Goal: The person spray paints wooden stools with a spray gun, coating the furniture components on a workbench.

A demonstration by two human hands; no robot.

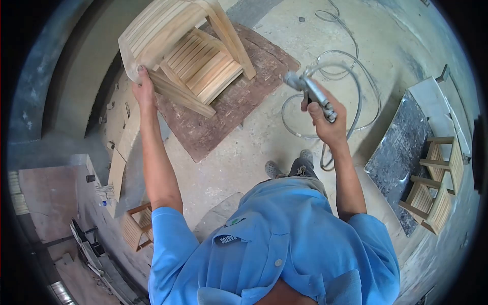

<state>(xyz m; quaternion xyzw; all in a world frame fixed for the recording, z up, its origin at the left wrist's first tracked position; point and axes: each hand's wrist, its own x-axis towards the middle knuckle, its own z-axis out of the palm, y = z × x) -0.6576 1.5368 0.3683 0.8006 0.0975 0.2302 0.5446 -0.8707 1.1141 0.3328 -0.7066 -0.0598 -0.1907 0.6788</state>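
Note:
At the upper left, my left hand (pixel 146 91) grips the lower corner of a pale slatted wooden piece of furniture (pixel 170 30), its thumb on the rounded edge. The piece stands tilted in view on a worn brown board (pixel 203 134). To the right, my right hand (pixel 329 114) is wrapped round a metal spray gun (pixel 316 92), whose nozzle end points left towards the furniture. A thin grey hose (pixel 360 99) loops beside and behind the gun. A gap of bare floor and board lies between the gun and the wood.
Small slatted wooden pieces (pixel 436 203) stand at the right by a dark stained panel (pixel 399 152). Another small slatted piece (pixel 137 227) is at the lower left. Hose coils lie on the floor (pixel 325 46) at the upper right. My shoes (pixel 273 169) show below.

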